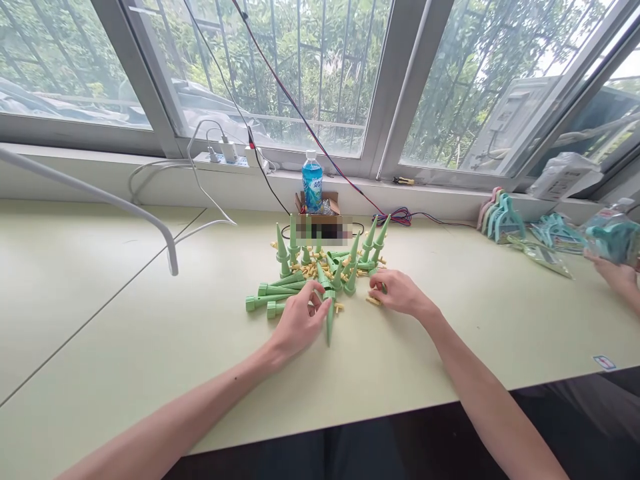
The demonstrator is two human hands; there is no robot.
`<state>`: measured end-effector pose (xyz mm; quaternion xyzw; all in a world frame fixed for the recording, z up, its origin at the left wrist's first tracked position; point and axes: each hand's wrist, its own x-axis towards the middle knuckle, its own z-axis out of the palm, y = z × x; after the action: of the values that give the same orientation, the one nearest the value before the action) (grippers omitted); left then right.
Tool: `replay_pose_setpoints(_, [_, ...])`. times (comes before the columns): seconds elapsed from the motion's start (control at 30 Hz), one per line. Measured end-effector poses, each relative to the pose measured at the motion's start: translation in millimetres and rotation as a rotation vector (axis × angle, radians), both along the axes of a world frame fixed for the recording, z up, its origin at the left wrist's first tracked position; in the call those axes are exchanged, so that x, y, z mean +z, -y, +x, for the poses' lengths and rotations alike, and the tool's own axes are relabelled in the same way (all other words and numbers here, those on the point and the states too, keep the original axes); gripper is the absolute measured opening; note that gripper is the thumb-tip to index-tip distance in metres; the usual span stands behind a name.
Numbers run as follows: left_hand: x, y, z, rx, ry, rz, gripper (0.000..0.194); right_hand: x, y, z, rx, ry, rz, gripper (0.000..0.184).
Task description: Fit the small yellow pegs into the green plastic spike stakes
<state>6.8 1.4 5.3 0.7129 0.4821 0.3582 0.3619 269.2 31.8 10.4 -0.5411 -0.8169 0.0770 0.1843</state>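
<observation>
Your left hand touches a green spike (its tip points toward you), and your right hand is beside the yellow pegs on the table.

I have my 2 bare arms stretched forward, converging; my left hand is lowered, thumb and fingers parted, while my right hand angles inward, fingers curled.

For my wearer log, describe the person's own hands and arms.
The left hand and right hand are bare, with no gloves, rings or bracelets visible. The left forearm and right forearm show no sleeve or watch; a small spot marks the left.
</observation>
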Motion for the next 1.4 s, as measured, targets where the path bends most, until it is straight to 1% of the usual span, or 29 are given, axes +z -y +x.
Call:
replay_pose_setpoints(0.17, [-0.7,1,0,-0.008,0.003,0.01,0.022,-1.1,-1,-2,0.01,-0.019,-0.01,0.014])
replay_pose_setpoints(0.27, [-1.2,0,0,-0.004,0.008,0.019,0.022,-2.4,-2,-3,0.04,-0.061,0.006,0.016])
replay_pose_setpoints(0.4, [-0.4,1,0,-0.002,0.02,0.019,0.023,-2.1,0,-8,0.099,-0.187,0.079,0.016])
replay_pose_setpoints(0.47, [0.1,1,0,0.0,0.029,0.024,0.023,-0.8,4,-15,0.136,-0.273,0.121,0.015])
replay_pose_setpoints(0.53, [0.1,1,0,0.004,0.041,0.033,0.023,0.3,9,-23,0.19,-0.342,0.129,0.016])
replay_pose_setpoints(0.7, [-0.7,1,0,-0.006,0.079,0.061,0.025,-2.6,22,-47,0.313,-0.427,0.091,0.016])
replay_pose_setpoints(0.83, [1.3,2,-1,-0.069,0.08,0.078,0.034,-9.5,26,-58,0.369,-0.481,0.053,0.015])
replay_pose_setpoints(0.9, [2.1,2,0,-0.09,0.06,0.099,0.041,-12.5,27,-60,0.385,-0.517,0.035,0.015])
replay_pose_setpoints(1.0, [1.0,2,0,-0.11,0.025,0.134,0.045,-13.8,29,-63,0.357,-0.506,0.004,0.014])
replay_pose_setpoints(1.07, [-0.9,1,-1,-0.128,0.01,0.153,0.046,-12.4,31,-65,0.343,-0.477,-0.003,0.015])
replay_pose_setpoints(1.13, [-2.8,0,-1,-0.145,0.001,0.165,0.045,-10.1,33,-67,0.369,-0.474,0.008,0.015])
replay_pose_setpoints(1.27, [-3.5,-1,-2,-0.163,-0.007,0.177,0.043,-7.8,35,-71,0.427,-0.537,-0.002,0.014])
replay_pose_setpoints(1.4, [-1.4,0,-3,-0.188,-0.001,0.183,0.039,-11.2,35,-71,0.433,-0.603,-0.024,0.013])
